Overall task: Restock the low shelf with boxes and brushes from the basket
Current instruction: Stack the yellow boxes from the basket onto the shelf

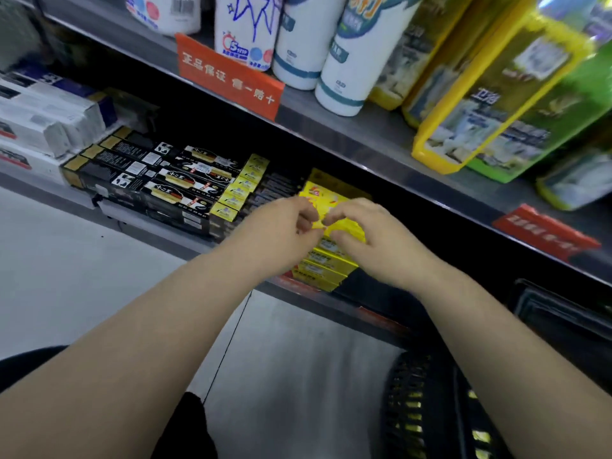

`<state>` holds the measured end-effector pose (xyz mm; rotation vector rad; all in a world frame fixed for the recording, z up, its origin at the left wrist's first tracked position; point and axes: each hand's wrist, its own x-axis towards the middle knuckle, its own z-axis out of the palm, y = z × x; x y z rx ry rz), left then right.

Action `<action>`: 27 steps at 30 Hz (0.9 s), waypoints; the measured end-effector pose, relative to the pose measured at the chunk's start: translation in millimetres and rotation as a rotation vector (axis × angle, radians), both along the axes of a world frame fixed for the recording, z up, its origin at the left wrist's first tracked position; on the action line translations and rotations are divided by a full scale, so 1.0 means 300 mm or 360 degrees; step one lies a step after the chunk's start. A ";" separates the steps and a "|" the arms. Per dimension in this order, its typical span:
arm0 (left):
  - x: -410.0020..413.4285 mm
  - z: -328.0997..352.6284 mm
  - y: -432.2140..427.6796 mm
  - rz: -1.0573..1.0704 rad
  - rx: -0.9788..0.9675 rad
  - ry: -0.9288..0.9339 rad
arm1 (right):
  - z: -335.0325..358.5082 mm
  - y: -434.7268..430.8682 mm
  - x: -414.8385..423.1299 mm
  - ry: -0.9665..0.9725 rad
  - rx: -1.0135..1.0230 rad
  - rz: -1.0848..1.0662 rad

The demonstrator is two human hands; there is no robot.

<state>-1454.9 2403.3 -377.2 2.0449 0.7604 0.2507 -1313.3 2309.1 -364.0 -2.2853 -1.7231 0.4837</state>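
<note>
Yellow boxes lie stacked on the low shelf in the middle of the view. Over the top yellow box my left hand and my right hand meet, fingers curled, and both pinch its near edge. Black and gold boxes fill the shelf to the left of the stack. A black plastic basket stands on the floor at the lower right, with yellow items showing through its slots.
White boxes are piled at the far left of the low shelf. The shelf above carries white rolls and yellow-green packs, with orange price tags on its edge. Grey floor lies below left.
</note>
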 end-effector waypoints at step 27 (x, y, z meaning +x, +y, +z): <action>0.453 -0.009 -0.841 -0.1540 0.0862 0.0224 | -0.497 -1.186 0.317 0.0087 -0.1513 -0.0380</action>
